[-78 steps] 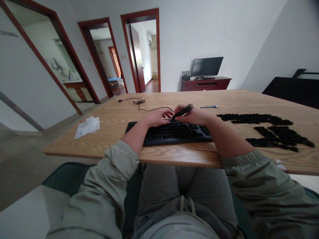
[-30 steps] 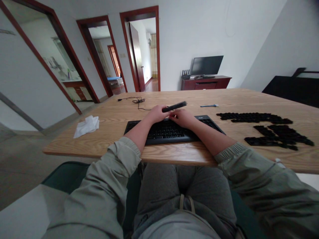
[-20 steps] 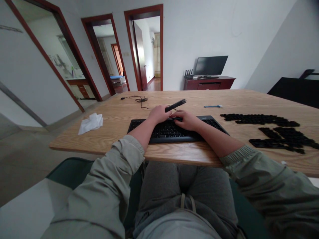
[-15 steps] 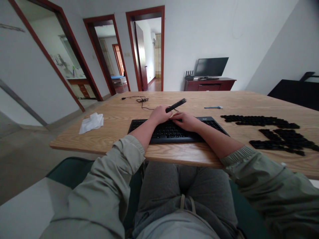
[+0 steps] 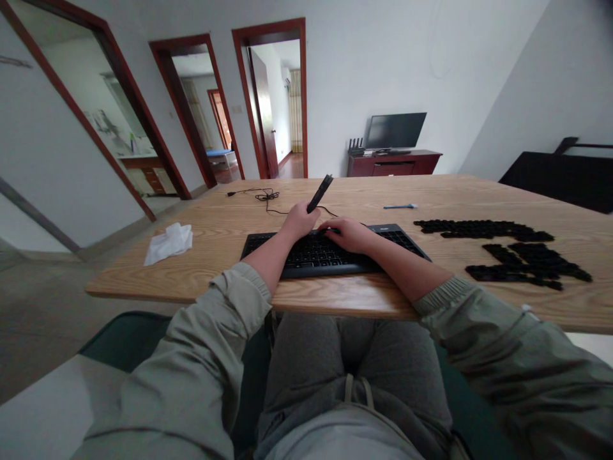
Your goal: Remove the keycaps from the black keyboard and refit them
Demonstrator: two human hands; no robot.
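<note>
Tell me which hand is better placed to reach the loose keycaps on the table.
Probably the right hand: it rests on the keyboard, seemingly empty, on the side of the keycaps. The left hand grips a long black piece.

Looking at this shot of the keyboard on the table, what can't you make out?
In the head view:
- What the right hand touches on the keyboard: hidden under the hand itself.
- The black tool in the left hand: too small to identify; its lower end is inside the fist.
- Markings on the loose black keys: too small.
- The blue thing beyond the keyboard: too small.
</note>
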